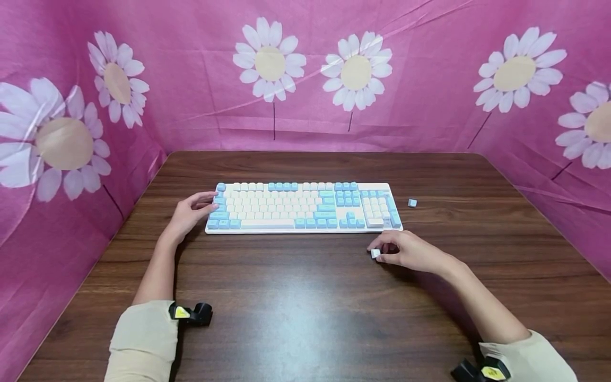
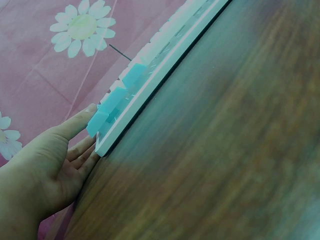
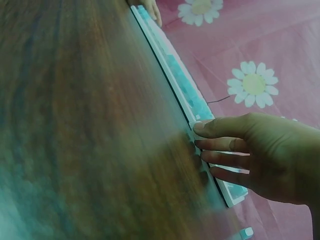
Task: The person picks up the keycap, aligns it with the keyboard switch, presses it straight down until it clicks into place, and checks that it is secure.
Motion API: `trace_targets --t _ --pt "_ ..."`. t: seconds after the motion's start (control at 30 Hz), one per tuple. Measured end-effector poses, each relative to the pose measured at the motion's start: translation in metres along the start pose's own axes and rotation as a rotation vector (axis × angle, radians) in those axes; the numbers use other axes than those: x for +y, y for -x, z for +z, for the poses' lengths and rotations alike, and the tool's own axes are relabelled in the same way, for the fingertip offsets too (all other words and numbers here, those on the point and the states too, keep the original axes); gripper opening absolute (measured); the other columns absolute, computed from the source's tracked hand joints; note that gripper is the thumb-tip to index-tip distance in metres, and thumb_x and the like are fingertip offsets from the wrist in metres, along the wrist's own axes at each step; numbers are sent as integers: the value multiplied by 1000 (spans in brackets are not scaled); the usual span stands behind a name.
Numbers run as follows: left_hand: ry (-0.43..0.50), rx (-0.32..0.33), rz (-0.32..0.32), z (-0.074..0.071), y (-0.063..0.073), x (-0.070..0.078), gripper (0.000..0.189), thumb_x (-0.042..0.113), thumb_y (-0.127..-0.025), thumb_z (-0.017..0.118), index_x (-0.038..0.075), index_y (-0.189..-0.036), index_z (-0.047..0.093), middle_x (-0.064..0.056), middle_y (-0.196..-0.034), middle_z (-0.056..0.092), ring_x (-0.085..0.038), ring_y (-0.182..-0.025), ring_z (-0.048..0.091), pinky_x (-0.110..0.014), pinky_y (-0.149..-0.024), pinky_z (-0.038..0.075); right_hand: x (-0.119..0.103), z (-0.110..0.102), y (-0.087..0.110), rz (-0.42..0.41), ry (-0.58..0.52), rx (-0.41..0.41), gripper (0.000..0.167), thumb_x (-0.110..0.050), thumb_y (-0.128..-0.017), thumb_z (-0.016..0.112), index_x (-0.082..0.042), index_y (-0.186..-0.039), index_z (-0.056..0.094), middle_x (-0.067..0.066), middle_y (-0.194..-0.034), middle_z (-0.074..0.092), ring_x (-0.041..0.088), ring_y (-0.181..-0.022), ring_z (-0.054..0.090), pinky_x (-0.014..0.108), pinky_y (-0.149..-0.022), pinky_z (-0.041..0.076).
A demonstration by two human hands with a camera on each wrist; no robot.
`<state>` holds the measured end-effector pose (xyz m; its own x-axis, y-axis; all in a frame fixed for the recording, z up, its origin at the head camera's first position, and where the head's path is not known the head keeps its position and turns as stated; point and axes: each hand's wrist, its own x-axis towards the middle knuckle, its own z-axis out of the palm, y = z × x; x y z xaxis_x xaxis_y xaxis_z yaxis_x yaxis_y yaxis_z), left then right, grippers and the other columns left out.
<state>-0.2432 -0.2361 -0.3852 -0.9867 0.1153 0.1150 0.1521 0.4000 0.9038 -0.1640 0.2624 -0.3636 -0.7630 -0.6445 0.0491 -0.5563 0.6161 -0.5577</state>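
Observation:
A white and light-blue keyboard (image 1: 281,230) lies across the table. At its left end my left hand (image 1: 187,215) grips the edge, thumb (image 2: 82,121) against the blue keys and the other fingers along the side. My right hand (image 1: 406,250) is just in front of the keyboard's lower right corner, pinching a small white keycap (image 1: 375,253) between thumb and fingers. In the right wrist view, the right hand (image 3: 250,150) overlaps the keyboard's near edge, and its fingers mostly hide that keycap. A loose blue keycap (image 1: 412,202) lies on the table right of the keyboard.
The brown wood-grain table (image 1: 286,297) extends around the keyboard on all sides. A pink cloth (image 1: 191,69) printed with large white daisies hangs behind and at both sides of it. Black camera mounts sit at both sleeves.

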Motion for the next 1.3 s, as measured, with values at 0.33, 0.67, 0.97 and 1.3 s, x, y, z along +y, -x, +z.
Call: trace_targets --t 0.33,0.67,0.97,1.3 --pt "1 7 13 -1 -1 -2 47 23 -90 62 -2 -128 50 -21 -127 49 -32 -112 46 -22 -84 38 -1 -3 -1 17 17 6 20 -7 -83 67 -14 -102 67 -11 -83 60 6 -71 51 25 -61 44" --pt "4 9 29 0 1 -2 47 22 -90 62 -2 -128 50 -21 -126 50 -28 -108 47 -18 -81 39 -1 -8 -2 37 45 20 18 -10 -84 68 -15 -101 68 -13 -80 57 6 -69 50 24 -60 43" --pt "7 4 20 0 1 -1 48 24 -90 62 -1 -129 49 -21 -128 49 -32 -112 46 -22 -85 38 -2 -18 -4 51 52 39 18 -7 -83 67 -13 -101 68 -11 -80 58 7 -68 51 26 -60 44" --pt "17 -12 -6 0 1 5 48 20 -90 62 -3 -130 48 -22 -129 47 -34 -116 44 -39 -94 34 -5 -32 -7 55 81 99 21 -5 -82 67 -8 -102 67 -10 -77 57 8 -71 54 27 -64 45"
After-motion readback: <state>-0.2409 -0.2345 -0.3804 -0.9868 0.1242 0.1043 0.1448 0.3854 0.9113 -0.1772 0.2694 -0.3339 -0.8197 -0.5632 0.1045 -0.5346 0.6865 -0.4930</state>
